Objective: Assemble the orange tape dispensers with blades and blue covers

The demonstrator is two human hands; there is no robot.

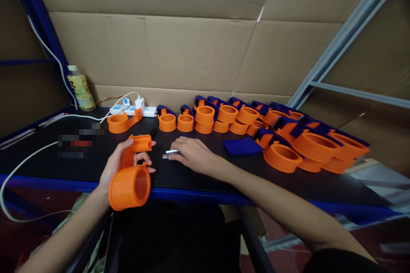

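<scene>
My left hand (110, 166) is closed around the ribbed handle of an orange plastic tape dispenser (128, 187), raised over the table's front edge. Its round hub points toward me, and some fingers show past the handle. Low over the black tabletop, my right hand (195, 155) pinches a small serrated metal blade (173, 152) between thumb and fingers. A second small metal strip (165, 157) lies just under it. Another bare orange dispenser (118, 123) rests behind my left hand.
Orange dispensers with blue parts (205, 115) stand in stacked rows along the back and right. A flat blue piece (241, 146) lies beside them. At the back left are a power strip (149, 111), white cables and a bottle (80, 89). Cardboard (192, 51) walls the back.
</scene>
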